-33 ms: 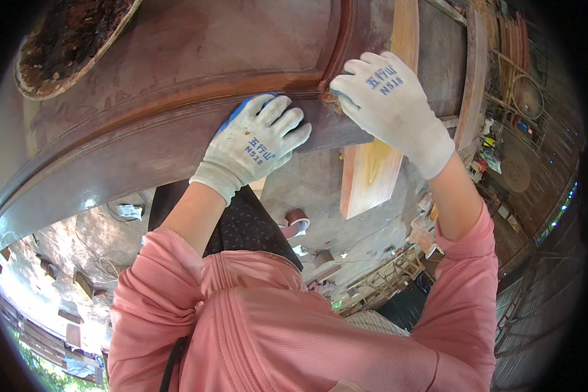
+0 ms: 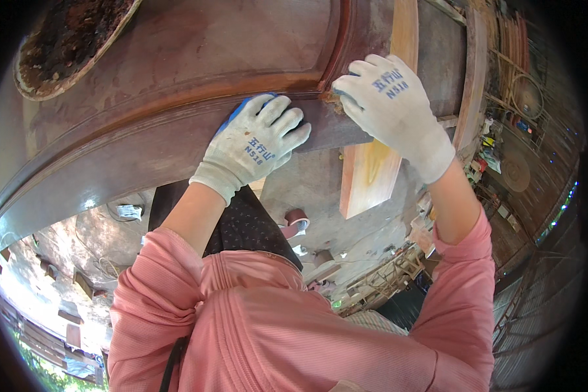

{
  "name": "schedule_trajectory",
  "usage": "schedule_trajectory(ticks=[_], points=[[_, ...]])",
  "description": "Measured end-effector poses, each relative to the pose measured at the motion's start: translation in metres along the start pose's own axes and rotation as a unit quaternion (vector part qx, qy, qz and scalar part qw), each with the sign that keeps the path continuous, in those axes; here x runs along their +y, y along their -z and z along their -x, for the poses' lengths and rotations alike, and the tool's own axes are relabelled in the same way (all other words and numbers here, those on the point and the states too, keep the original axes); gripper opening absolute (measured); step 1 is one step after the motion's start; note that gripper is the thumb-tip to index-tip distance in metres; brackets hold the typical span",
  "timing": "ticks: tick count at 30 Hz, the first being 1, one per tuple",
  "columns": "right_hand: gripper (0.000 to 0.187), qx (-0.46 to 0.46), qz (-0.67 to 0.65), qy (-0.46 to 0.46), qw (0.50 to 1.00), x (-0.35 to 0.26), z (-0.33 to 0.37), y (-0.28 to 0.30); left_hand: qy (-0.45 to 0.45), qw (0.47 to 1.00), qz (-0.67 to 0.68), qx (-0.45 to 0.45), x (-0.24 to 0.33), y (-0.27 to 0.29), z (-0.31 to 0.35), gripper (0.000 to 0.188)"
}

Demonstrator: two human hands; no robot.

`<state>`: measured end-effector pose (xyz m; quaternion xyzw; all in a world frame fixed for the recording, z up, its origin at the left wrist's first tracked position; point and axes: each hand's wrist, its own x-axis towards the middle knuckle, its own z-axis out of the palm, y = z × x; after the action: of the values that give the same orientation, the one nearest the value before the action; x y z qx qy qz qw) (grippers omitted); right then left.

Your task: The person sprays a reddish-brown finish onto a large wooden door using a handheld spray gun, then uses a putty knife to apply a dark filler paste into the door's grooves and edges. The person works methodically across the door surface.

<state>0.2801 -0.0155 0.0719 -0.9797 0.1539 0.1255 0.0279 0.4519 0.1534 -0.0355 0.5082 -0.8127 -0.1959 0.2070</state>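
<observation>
A large reddish-brown wooden panel [image 2: 196, 59] with a raised curved moulding [image 2: 144, 111] fills the upper view. My left hand [image 2: 255, 140], in a white glove with a blue palm, lies flat on the panel's lower rail just under the moulding, fingers spread and nothing in it. My right hand [image 2: 389, 98], in a white glove, presses on the corner where the moulding turns upward. A small brown scrap of sandpaper [image 2: 335, 101] shows pinched under its thumb and fingers against the wood. Both pink sleeves come up from below.
A light wooden plank [image 2: 372, 170] stands behind the panel under my right hand. A round crusted disc [image 2: 72, 39] sits at the top left. On the concrete floor below lie a roll of sandpaper [image 2: 298, 219] and wood offcuts [image 2: 385, 274]. Cluttered shelves line the right side.
</observation>
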Motion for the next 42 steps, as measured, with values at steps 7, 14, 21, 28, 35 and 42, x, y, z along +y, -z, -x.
schedule_trajectory(ticks=[7,14,21,28,35,42], points=[[0.023,0.091,-0.115,-0.254,0.956,-0.043,0.027,-0.035,0.003,1.0,0.005,0.005,-0.01,-0.004,-0.002,0.039],[0.028,0.201,-0.151,-0.418,0.873,-0.101,0.033,-0.081,-0.003,1.0,-0.024,0.009,-0.01,-0.004,-0.002,0.038],[0.029,0.237,-0.163,-0.452,0.844,-0.127,0.021,-0.098,-0.001,0.999,-0.022,0.023,-0.007,-0.002,-0.004,0.039],[0.025,0.26,-0.211,-0.485,0.808,-0.122,0.02,-0.087,0.0,0.999,-0.033,0.025,-0.006,-0.005,-0.004,0.037],[0.025,0.269,-0.187,-0.477,0.816,-0.101,0.029,-0.085,0.004,0.999,-0.045,0.015,-0.007,-0.005,-0.003,0.038],[0.025,0.19,-0.105,-0.457,0.862,-0.109,0.021,-0.07,-0.002,0.999,-0.049,0.01,-0.008,-0.004,-0.003,0.04]])
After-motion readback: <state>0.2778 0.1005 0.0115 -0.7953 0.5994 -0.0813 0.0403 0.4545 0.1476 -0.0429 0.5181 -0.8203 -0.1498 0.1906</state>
